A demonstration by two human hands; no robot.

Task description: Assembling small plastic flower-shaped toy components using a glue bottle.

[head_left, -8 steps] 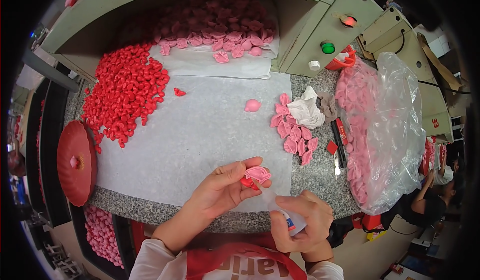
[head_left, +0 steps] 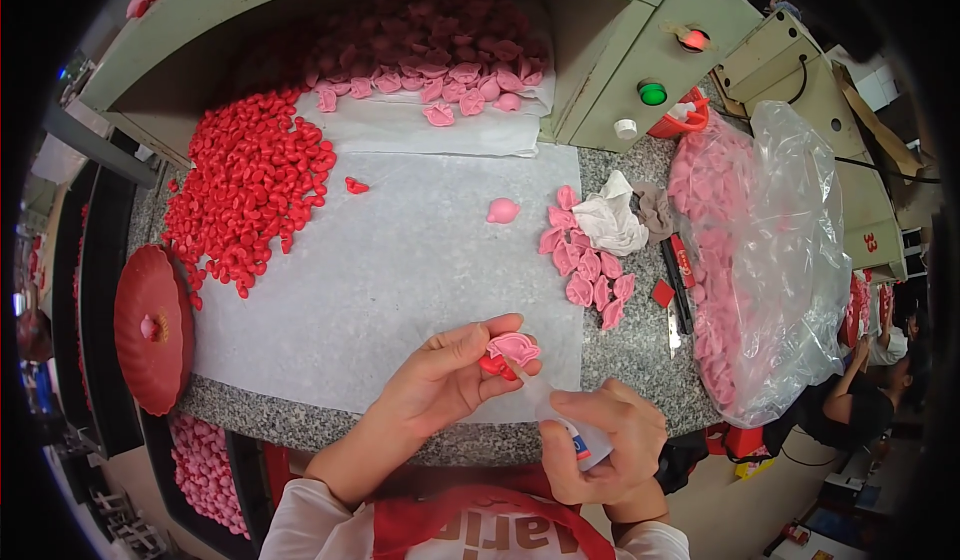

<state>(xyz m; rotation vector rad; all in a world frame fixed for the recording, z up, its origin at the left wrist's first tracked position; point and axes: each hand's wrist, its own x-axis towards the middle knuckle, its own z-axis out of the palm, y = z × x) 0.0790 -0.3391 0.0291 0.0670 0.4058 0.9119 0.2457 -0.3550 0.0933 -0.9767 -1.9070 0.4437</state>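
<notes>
A: Across your speckled stone worktop [head_left: 290, 422] lies a white sheet [head_left: 370, 300], with a pile of red pieces [head_left: 250, 170] at its left and a cluster of pink pieces [head_left: 579, 290] by its right edge. How are your hands placed?

B: Your left hand [head_left: 445, 373] is closed in a light pinch, thumb and fingertips on a pink shell [head_left: 514, 346] with a red piece [head_left: 494, 365] against its lower side, above the near part of the sheet. Your right hand [head_left: 612, 430] is curled round a squeeze bottle [head_left: 596, 444].

A: And the bottle's nozzle [head_left: 520, 374]?

B: It points at the spot where pink meets red; whether it touches is too small to tell.

A: Which step would you be on, then?

B: You look to be dosing the join, probably with glue, though no drop shows.

A: What does the next move ask of you?

B: Likely a still left hand and a gentle squeeze from your right, then pressing both parts squarely together, fingertips kept off the seam.
</notes>
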